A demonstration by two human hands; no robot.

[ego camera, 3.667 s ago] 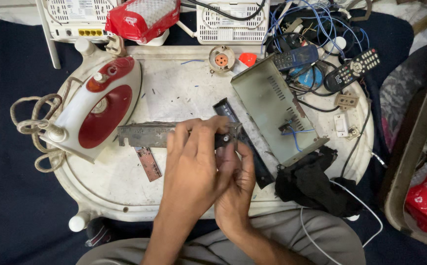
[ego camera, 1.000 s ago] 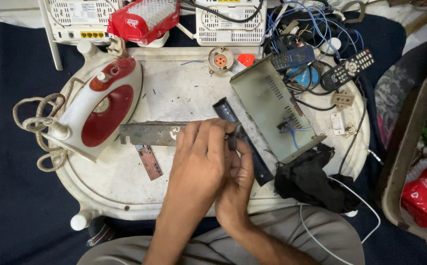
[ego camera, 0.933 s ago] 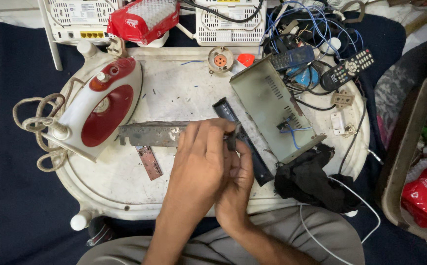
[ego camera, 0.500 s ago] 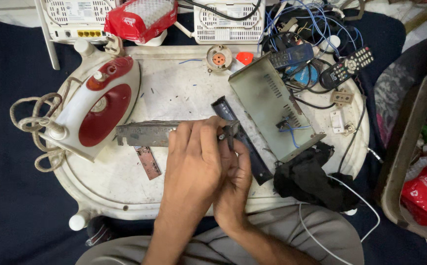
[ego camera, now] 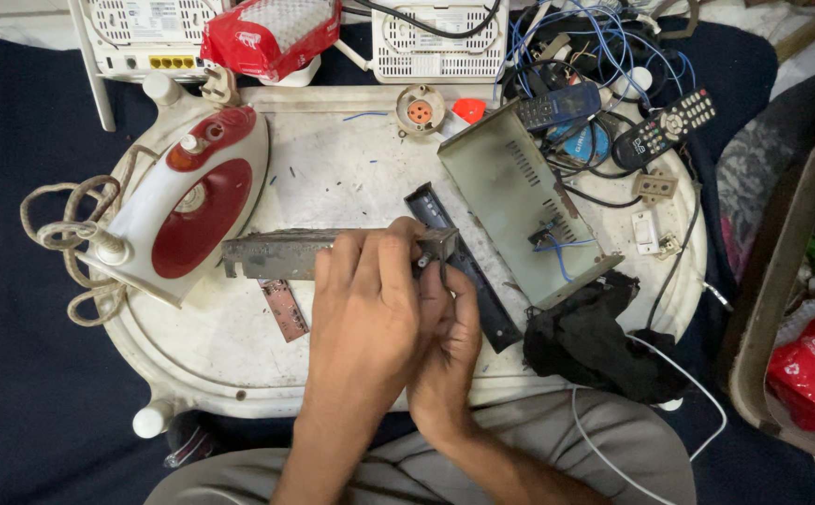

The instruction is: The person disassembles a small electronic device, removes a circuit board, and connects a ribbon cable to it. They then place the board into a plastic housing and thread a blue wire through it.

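A long grey metal panel (ego camera: 267,254) lies across the white oval tray (ego camera: 333,168). My left hand (ego camera: 365,299) lies over its right half, fingers curled on the top edge, pressing it down. My right hand (ego camera: 450,327) sits tight against the left one, fingertips pinched on the panel's right end, where a small part sticks out. What exactly the fingers pinch is hidden. A black front strip (ego camera: 482,299) lies just right of my hands, partly under them.
A red-and-white iron (ego camera: 192,201) with coiled cord lies left. A small copper board (ego camera: 284,309) sits below the panel. An open metal housing (ego camera: 520,201), black cloth (ego camera: 595,341), remote (ego camera: 665,126) and wires fill the right. Routers (ego camera: 440,37) stand behind.
Both hands stay on the panel's right end, the fingers shifting only slightly. The panel and the other things have not moved.
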